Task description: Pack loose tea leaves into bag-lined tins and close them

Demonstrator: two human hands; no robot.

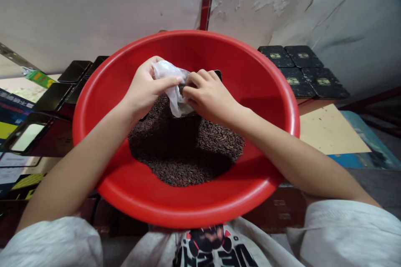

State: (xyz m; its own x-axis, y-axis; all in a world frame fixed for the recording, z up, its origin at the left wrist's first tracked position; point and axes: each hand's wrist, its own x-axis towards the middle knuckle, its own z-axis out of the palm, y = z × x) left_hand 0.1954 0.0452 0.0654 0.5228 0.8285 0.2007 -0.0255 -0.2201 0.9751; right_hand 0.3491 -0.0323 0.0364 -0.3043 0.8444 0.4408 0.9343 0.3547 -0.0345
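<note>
A big red plastic basin point(269, 91) sits in front of me and holds a heap of dark loose tea leaves point(184, 150). Over the heap, my left hand point(145, 87) pinches a thin clear plastic bag point(171, 85) by its upper edge. My right hand point(208, 96) is closed on the same bag from the right, its fingers curled at the bag's mouth. A dark box-like edge point(218, 74) shows just behind my right hand; most of it is hidden.
Black square tins point(300, 69) with gold labels lie at the back right, more black tins point(67, 81) at the back left. A yellow sheet point(328, 131) and a blue one lie at right. Printed cartons point(12, 121) are stacked at left. A peeling wall rises behind.
</note>
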